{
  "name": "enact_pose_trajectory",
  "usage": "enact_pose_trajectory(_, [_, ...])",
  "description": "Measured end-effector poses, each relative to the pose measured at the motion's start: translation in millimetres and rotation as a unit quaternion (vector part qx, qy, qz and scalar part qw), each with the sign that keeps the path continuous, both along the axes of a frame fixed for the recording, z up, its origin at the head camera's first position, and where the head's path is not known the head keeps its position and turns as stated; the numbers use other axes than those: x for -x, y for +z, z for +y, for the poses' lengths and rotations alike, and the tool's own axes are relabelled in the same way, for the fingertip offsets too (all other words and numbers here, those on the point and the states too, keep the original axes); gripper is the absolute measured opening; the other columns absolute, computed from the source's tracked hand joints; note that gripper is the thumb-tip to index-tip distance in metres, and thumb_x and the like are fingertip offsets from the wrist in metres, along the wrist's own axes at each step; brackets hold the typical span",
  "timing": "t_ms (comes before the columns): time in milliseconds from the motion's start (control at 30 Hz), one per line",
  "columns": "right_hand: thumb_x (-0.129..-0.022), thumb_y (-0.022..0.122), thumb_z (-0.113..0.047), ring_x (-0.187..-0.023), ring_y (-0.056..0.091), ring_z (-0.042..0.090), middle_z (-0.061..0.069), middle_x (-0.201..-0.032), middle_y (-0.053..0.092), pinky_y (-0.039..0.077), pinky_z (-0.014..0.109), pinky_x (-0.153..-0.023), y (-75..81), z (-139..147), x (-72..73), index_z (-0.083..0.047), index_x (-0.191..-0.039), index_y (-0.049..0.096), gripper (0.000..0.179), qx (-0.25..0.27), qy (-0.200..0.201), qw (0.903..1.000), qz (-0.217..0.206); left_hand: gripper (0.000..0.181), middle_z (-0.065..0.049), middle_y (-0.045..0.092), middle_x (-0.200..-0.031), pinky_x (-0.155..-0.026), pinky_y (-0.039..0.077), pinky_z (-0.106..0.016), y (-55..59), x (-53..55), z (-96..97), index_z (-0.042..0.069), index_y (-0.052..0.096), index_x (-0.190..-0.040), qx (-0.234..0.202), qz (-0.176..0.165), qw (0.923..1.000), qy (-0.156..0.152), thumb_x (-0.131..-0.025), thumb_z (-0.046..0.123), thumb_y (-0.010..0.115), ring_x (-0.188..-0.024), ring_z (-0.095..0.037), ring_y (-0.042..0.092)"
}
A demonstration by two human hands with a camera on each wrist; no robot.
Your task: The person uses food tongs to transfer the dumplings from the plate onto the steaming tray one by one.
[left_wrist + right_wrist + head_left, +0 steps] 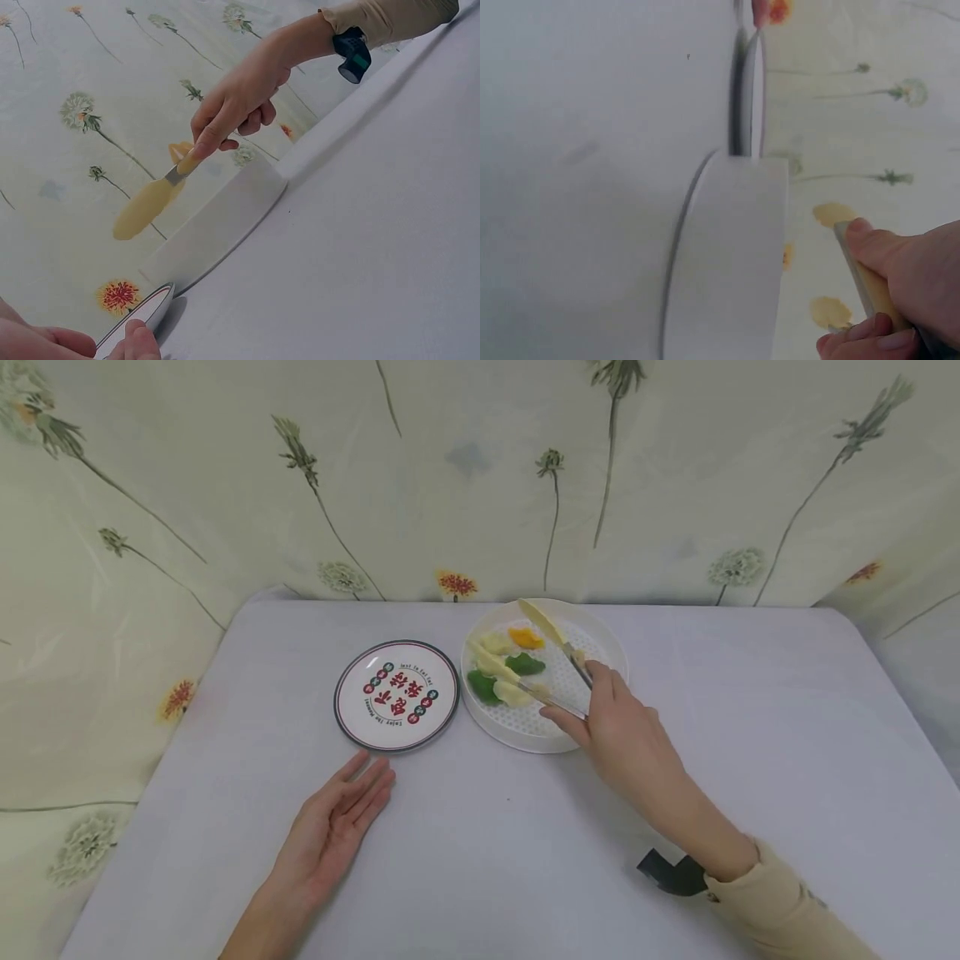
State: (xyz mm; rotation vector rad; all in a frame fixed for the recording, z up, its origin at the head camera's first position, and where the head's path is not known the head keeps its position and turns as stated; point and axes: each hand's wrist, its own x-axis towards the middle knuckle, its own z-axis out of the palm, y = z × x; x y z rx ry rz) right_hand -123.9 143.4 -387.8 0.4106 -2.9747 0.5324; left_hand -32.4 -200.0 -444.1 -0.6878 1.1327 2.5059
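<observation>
My right hand (633, 743) holds a pair of tongs (545, 625) with pale yellow tips, their arms spread apart above a white round tray (517, 739). Small dumpling-like pieces lie in that tray: green ones (525, 664), an orange one (527, 638) and pale ones (512, 694). One tip of the tongs is over the pale and green pieces; whether it touches them I cannot tell. Palm partly up, my left hand (330, 835) has its fingers extended at the near rim of a white plate (360, 702) with a dark edge and red lettering. Contact there is unclear.
Plate and tray stand side by side on a white-covered table (750, 735). A flower-patterned cloth (465, 510) hangs behind and around it. A dark strap (671, 872) sits at my right wrist beside the beige sleeve (780, 902).
</observation>
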Motion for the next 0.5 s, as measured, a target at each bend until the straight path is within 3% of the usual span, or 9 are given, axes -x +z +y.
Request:
enact_pose_trajectory(100, [-0.097, 0.053, -0.061, -0.072, 0.066, 0.037, 0.025, -0.128, 0.056, 0.056, 0.064, -0.075, -0.2, -12.6, -8.1, 0.008, -0.148, 0.032, 0.088, 0.017, 0.011, 0.9998, -0.007, 0.054, -0.005, 0.042, -0.16, -0.119, 0.045, -0.026, 0.4, 0.5, -0.1, 0.018, 0.027, -0.16, 0.0, 0.0, 1.0, 0.0, -0.107, 0.015, 0.039, -0.145, -0.019, 0.048])
enact_pose_trajectory(333, [-0.096, 0.046, -0.07, -0.101, 0.068, 0.041, 0.02, -0.14, 0.051, 0.059, 0.059, -0.09, -3.3, -41.5, -23.0, 0.003, -0.153, 0.026, 0.094, 0.044, 0.027, 0.9967, -0.063, 0.054, -0.006, 0.042, -0.16, -0.119, 0.045, -0.027, 0.8, 0.8, 0.9, 0.018, 0.028, -0.159, -0.007, -0.005, 1.0, 0.004, -0.107, 0.014, 0.039, -0.144, -0.019, 0.049])
enact_pose_trajectory(500, [-0.095, 0.051, -0.068, -0.08, 0.069, 0.035, 0.016, -0.129, 0.056, 0.062, 0.051, -0.079, -12.6, -61.3, -32.6, 0.001, -0.15, 0.032, 0.091, 0.047, 0.051, 0.9972, -0.027, 0.055, -0.005, 0.042, -0.159, -0.119, 0.045, -0.027, 0.9, 0.4, 2.1, 0.018, 0.027, -0.16, 0.001, -0.007, 1.0, 0.006, -0.106, 0.014, 0.039, -0.145, -0.02, 0.048])
